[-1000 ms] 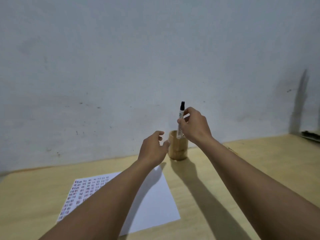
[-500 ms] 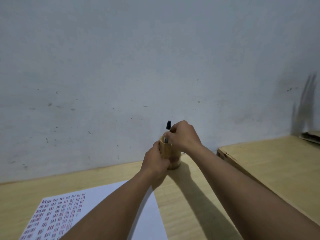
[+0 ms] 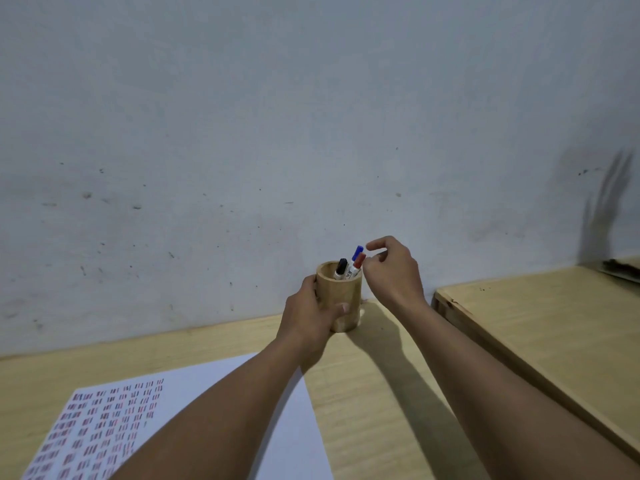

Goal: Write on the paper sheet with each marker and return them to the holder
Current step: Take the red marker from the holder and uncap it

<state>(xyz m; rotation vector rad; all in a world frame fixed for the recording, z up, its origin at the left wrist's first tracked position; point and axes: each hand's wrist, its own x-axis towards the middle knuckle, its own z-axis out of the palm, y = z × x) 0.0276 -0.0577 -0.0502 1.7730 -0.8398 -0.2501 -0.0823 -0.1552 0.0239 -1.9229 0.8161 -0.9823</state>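
Note:
A round wooden holder [image 3: 341, 289] stands on the desk close to the wall. Three markers stick out of it: a black-capped marker [image 3: 340, 268], a blue-capped marker [image 3: 357, 252] and a red-capped marker [image 3: 358, 261]. My left hand [image 3: 310, 315] is wrapped around the holder's left side, thumb across its front. Just right of the marker caps hovers my right hand [image 3: 393, 271], fingers curled and apart, with nothing in it. The white paper sheet [image 3: 194, 407] lies at the lower left, with rows of red and dark marks on its left part; my left forearm covers its middle.
The light wooden desk [image 3: 374, 386] ends at a grey wall [image 3: 277, 133] right behind the holder. A second, slightly raised wooden tabletop [image 3: 540, 327] adjoins on the right, with a dark object [image 3: 623, 268] at its far edge.
My right hand lowered the black marker into the holder and let go of it. My left hand moved in and gripped the holder. The camera shifted closer and left.

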